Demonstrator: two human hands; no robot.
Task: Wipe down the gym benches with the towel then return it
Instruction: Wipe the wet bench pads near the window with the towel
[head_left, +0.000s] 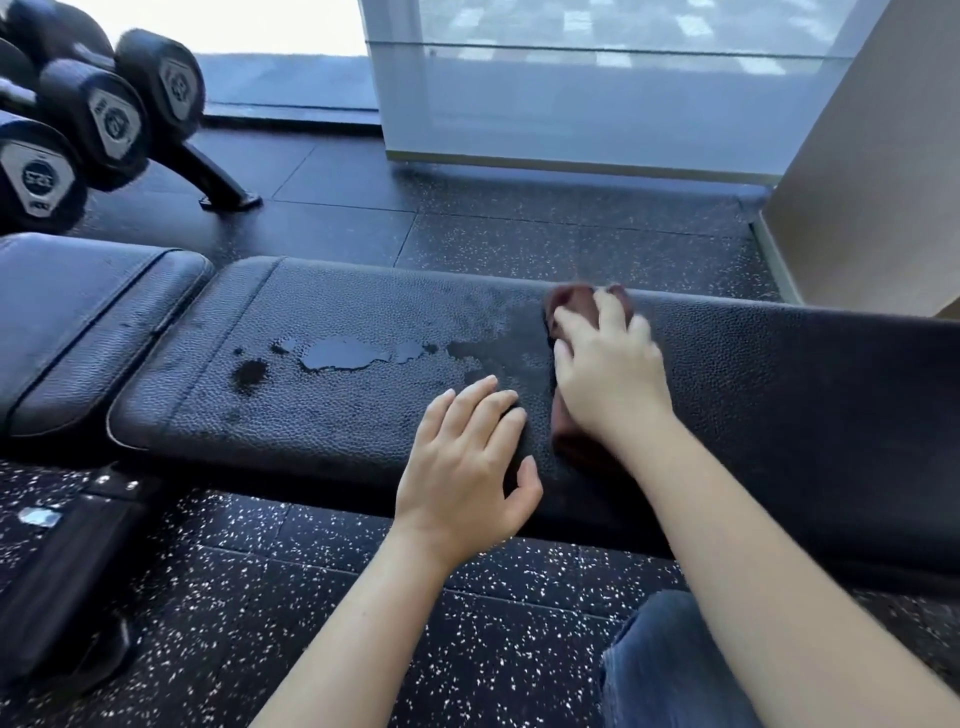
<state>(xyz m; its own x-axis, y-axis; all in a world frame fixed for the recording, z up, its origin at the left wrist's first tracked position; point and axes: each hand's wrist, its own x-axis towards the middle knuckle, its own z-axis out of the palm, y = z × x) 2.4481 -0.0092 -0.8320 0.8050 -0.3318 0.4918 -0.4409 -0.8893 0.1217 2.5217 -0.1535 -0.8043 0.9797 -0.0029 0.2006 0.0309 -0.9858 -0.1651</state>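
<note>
A black padded gym bench (779, 374) runs across the view, with a puddle of liquid (343, 353) and wet streaks on its left half. My right hand (608, 374) presses a dark red towel (576, 299) flat on the pad just right of the wet patch; the towel shows past my fingertips and below my wrist. My left hand (467, 457) rests on the bench's near edge, fingers spread and holding nothing, beside the towel. A second bench pad (78, 312) adjoins on the left.
A rack of black dumbbells (114, 114) stands at the far left, its foot (228, 200) on the speckled rubber floor. A glass partition (571, 93) and a beige wall (883, 182) lie behind the bench. My knee in jeans (670, 670) is at the bottom right.
</note>
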